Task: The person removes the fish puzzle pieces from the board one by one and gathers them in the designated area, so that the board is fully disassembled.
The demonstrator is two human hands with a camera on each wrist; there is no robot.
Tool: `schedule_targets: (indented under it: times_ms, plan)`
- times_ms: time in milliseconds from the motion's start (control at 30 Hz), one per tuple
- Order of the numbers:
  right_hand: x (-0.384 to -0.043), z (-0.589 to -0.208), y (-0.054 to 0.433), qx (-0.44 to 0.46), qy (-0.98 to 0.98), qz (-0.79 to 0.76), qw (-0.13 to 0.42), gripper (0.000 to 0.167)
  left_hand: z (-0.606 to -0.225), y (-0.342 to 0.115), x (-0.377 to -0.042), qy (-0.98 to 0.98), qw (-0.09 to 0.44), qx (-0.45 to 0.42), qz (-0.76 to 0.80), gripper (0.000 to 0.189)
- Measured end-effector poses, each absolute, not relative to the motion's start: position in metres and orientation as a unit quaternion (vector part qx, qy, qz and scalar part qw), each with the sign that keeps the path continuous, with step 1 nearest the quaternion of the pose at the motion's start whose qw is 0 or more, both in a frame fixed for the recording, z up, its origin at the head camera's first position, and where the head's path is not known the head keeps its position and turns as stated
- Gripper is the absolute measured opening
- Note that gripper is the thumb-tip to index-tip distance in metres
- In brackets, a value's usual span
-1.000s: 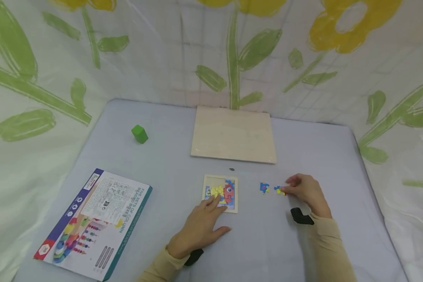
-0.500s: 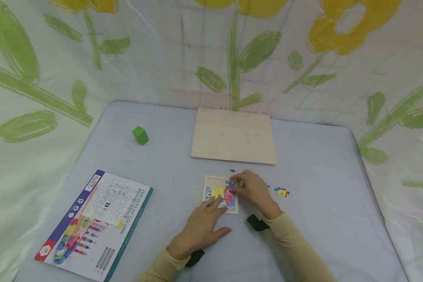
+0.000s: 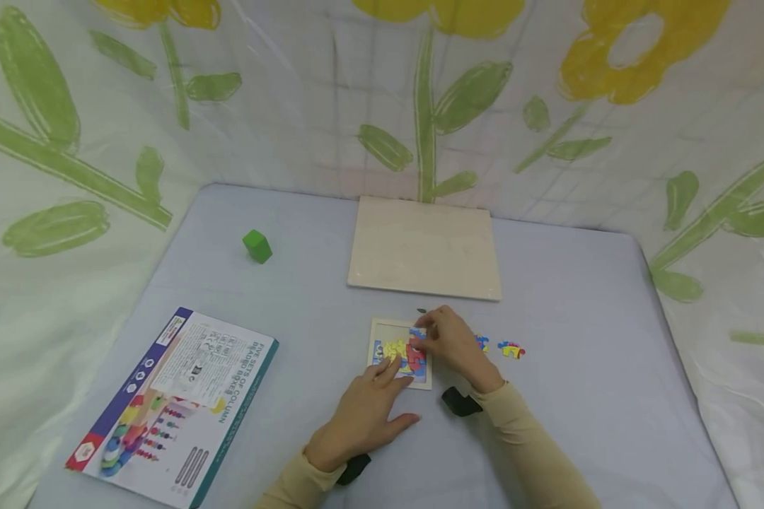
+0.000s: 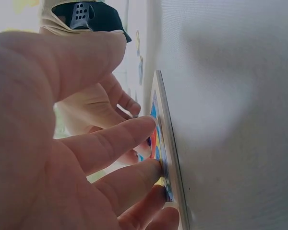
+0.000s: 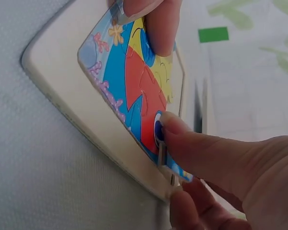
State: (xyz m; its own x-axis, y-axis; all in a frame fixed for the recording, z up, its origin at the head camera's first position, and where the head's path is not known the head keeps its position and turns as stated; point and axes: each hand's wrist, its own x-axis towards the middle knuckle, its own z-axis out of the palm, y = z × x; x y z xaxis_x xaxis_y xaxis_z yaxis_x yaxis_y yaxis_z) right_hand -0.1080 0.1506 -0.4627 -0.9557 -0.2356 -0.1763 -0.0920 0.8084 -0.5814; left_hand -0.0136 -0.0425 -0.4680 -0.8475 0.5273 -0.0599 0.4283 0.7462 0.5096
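A small jigsaw puzzle in a wooden frame [image 3: 382, 322] shows a red, yellow and blue sea picture; its upper left part is bare backing. My left hand [image 3: 366, 417] rests its fairly straight fingertips on the lower part of the puzzle, thumb spread to the side. At the upper right corner, my right hand [image 3: 453, 348] pinches a blue puzzle piece [image 5: 181, 173] between thumb and fingers. That piece stands tilted at the frame's edge in the right wrist view, beside the red piece [image 5: 146, 86] with the eye. Two loose puzzle pieces [image 3: 512, 349] lie right of my right hand.
A pale flat board [image 3: 425, 247] lies at the back of the table, with a tiny dark scrap [image 3: 421, 310] before it. A green block [image 3: 257, 246] stands back left. A bead-set box [image 3: 178, 406] lies at the left. Flower-printed sheeting [image 3: 280, 120] hangs behind.
My right hand has come left from the loose pieces to the puzzle's upper right corner, bringing a piece, and has stayed there since. My left hand has kept its place on the puzzle.
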Motion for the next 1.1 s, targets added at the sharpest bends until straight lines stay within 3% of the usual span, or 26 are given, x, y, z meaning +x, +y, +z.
schedule_targets:
  times_ms: [433, 700, 1100]
  plan:
    - [-0.115, -0.468, 0.171, -0.064, 0.871, -0.458, 0.165, 0.023, -0.465, -0.043, -0.013, 0.929, 0.111, 0.252, 0.247, 0.056]
    - [-0.113, -0.457, 0.202, -0.066, 0.865, -0.482, 0.124, 0.032, -0.465, -0.042, -0.014, 0.929, 0.108, 0.252, 0.248, 0.056]
    - [-0.089, -0.444, 0.285, 0.023, 0.884, -0.457, 0.098, 0.037, -0.466, -0.045, -0.012, 0.924, 0.088, 0.264, 0.261, 0.054]
